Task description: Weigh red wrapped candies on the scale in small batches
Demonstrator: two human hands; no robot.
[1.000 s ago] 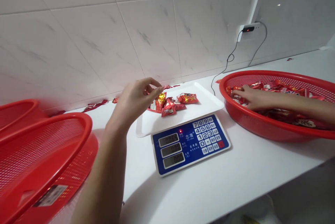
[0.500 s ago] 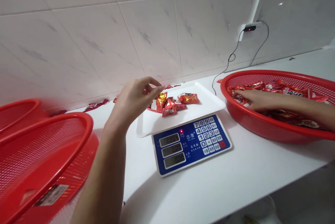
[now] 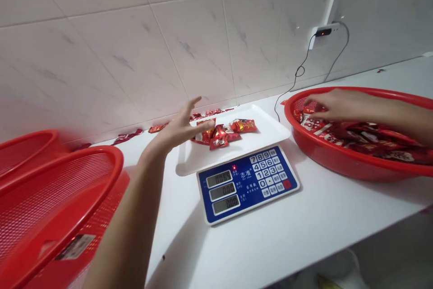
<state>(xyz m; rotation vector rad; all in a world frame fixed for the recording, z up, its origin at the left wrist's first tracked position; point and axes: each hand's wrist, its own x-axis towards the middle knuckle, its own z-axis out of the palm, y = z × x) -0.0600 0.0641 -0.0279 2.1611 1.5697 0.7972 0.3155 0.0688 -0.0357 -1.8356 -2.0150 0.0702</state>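
Observation:
My left hand (image 3: 182,127) is over the left part of the white scale tray (image 3: 267,138), thumb and fingers spread, holding nothing. Several red-wrapped candies (image 3: 219,137) lie on the tray just beyond its thumb; part of the pile is hidden behind the hand. Below the tray is the scale's blue panel (image 3: 248,185), whose top display seems to read 0.065. To the right, my right hand (image 3: 326,105) hovers at the far left inside of a red basket (image 3: 318,162), its fingers apart and bent down above wrapped candies (image 3: 313,122). I see nothing between them.
Empty-looking red mesh baskets (image 3: 101,181) stand at the left. Along the wall lie loose red wrappers or candies (image 3: 126,136). A thin black cord (image 3: 294,82) runs from a wall socket (image 3: 323,36) down behind the scale. The white table's (image 3: 270,244) front edge slants across the lower right.
My left hand's fingers have opened from a bent, near-pinched shape. My right hand has risen from among the candies, fingers now spread. The top display has changed slightly.

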